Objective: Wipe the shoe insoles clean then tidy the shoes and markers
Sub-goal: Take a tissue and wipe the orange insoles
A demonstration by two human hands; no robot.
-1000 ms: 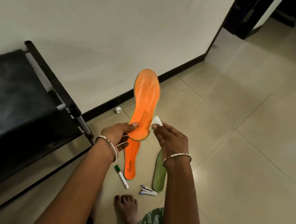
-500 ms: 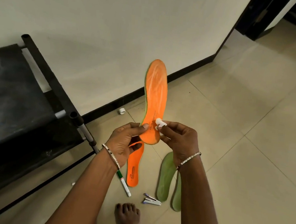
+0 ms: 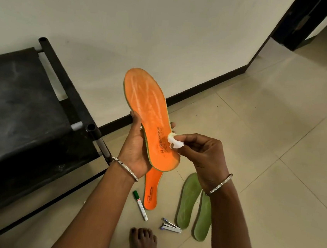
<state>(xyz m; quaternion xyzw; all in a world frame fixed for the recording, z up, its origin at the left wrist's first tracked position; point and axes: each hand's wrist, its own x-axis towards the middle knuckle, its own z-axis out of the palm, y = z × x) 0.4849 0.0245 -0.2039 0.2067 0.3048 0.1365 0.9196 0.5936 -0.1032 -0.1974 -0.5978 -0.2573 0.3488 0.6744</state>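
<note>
The left hand (image 3: pixel 135 149) cradles the heel half of the orange insole (image 3: pixel 148 106) from beneath, palm up, with the thumb along the insole's left edge and fingertips showing past its right edge. The right hand (image 3: pixel 203 156), just right of the insole, pinches a white wad (image 3: pixel 173 143) against its printed face. The left forearm (image 3: pixel 97 207) and right forearm (image 3: pixel 232 232) reach up from below the insole, and a bare foot (image 3: pixel 142 242) stands beneath it.

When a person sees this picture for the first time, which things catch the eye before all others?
The bright orange insole stands out at the centre, gripped from below by the left hand, while the right hand pinches a small white wipe at its edge. Below, on the floor, lie a second orange insole, two green insoles and a green-capped marker.
</note>
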